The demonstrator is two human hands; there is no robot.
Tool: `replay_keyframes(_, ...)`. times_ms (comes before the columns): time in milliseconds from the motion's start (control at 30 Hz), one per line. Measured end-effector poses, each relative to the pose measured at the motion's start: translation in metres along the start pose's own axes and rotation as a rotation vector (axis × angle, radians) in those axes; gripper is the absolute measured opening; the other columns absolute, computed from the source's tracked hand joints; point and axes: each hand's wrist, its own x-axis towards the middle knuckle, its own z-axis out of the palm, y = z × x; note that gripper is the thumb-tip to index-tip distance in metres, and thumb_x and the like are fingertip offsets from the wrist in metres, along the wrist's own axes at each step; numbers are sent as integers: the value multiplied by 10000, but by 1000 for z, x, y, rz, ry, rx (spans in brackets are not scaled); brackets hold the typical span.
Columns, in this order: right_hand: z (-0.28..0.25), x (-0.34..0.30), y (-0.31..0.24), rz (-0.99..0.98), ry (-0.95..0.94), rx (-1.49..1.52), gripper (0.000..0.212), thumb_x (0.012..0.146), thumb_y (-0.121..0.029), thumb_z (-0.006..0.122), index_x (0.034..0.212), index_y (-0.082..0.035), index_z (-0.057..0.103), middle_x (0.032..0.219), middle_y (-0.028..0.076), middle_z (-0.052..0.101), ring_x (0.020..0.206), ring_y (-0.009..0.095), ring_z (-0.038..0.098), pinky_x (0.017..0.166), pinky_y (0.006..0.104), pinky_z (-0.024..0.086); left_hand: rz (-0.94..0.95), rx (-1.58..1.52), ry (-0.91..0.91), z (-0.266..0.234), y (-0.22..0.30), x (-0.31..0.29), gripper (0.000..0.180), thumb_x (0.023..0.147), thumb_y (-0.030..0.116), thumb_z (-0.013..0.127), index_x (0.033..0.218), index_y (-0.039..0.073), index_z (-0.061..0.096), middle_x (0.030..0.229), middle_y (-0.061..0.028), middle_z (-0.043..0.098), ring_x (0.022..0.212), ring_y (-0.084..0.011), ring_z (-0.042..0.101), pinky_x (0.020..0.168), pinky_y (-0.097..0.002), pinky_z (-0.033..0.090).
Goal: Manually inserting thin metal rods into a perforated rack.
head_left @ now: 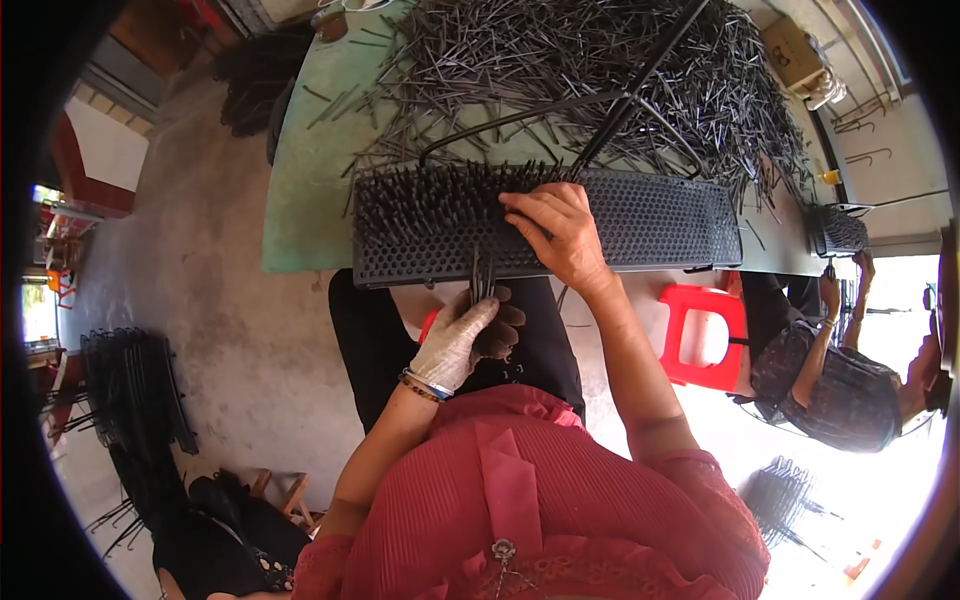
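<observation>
A long black perforated board (650, 225) lies along the near edge of the table, with a metal rod frame (630, 98) rising behind it. Thin black bristles (415, 205) stand upright in the holes of its left part; the right part shows bare holes. My left hand (455, 340), in a pale glove with dark fingertips, is closed around a small bundle of black bristles (484, 272) just below the board's front edge. Above the board, my bare right hand (560, 228) has its thumb and fingers pinched together beside the standing bristles; whatever they hold is hidden.
Loose black bristles (560, 50) form a wide pile on the green table (310, 170) behind the board. To the right, a red plastic stool (705, 335) stands near another person (830, 370), who handles a similar board (838, 230). Dark framed pieces (130, 390) are stacked at left.
</observation>
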Motion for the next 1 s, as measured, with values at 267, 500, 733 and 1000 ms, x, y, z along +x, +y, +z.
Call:
replay_keyframes(267,-3,-6,-9,35,147,-38,277,771,-40,727,1046,-61,701,971,89,649,871,274,598,785,366,464,25,13,-56,1,0,-1,323,999,247,518,1226,18,506,958,-121,666,698,-133,643,575,-242,531)
replay_keyframes(500,-19,-27,-41,679,-307,574,296,884,-219,714,1042,29,680,874,94,692,800,127,630,721,282,508,90,145,-146,15,6,-5,363,998,306,510,1228,25,500,978,-103,653,725,-118,622,587,-240,495)
replay_keyframes(733,-23,-33,-31,869,-87,835,226,925,-154,662,1014,53,672,877,58,699,798,87,613,719,235,502,56,99,-110,11,0,5,356,994,310,526,1200,21,500,966,-122,669,701,-116,630,581,-230,520)
replay_keyframes(1000,-21,-5,2,525,280,381,179,894,-73,655,1057,1,656,917,114,707,796,151,660,746,282,506,-8,45,-66,13,-4,14,337,998,277,515,1215,20,516,965,-138,675,694,-150,644,564,-254,510)
